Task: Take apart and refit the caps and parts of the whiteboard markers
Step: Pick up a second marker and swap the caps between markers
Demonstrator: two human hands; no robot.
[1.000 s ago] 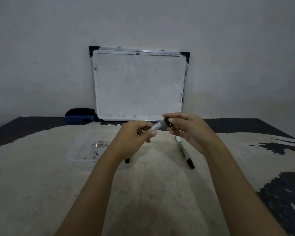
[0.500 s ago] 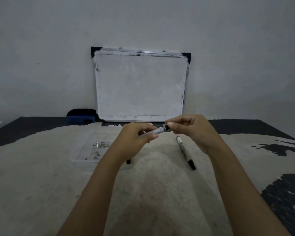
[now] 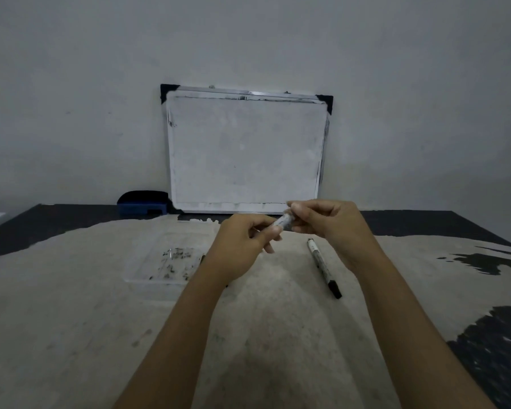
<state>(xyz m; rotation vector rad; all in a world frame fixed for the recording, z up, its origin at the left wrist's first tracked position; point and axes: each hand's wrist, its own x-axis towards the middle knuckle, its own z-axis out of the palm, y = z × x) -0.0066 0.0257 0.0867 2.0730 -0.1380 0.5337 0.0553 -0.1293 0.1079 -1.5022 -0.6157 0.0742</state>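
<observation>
I hold a white whiteboard marker [image 3: 284, 222] in the air above the table. My left hand [image 3: 242, 245] grips its barrel from below. My right hand [image 3: 329, 222] closes over its far end, and the small black part seen there earlier is hidden under my fingers. A second marker [image 3: 322, 265], white with a black cap at its near end, lies on the table just right of my hands. A dark tip of some other piece shows below my left forearm.
A clear plastic tray [image 3: 143, 274] with several small dark bits lies left of my hands. A whiteboard [image 3: 245, 152] leans on the wall at the back, with a blue eraser [image 3: 142, 202] to its left. The tabletop is worn, with black patches at right.
My right hand brought the small black part onto the end of the marker and closed over it. Both hands stayed at about the same spot.
</observation>
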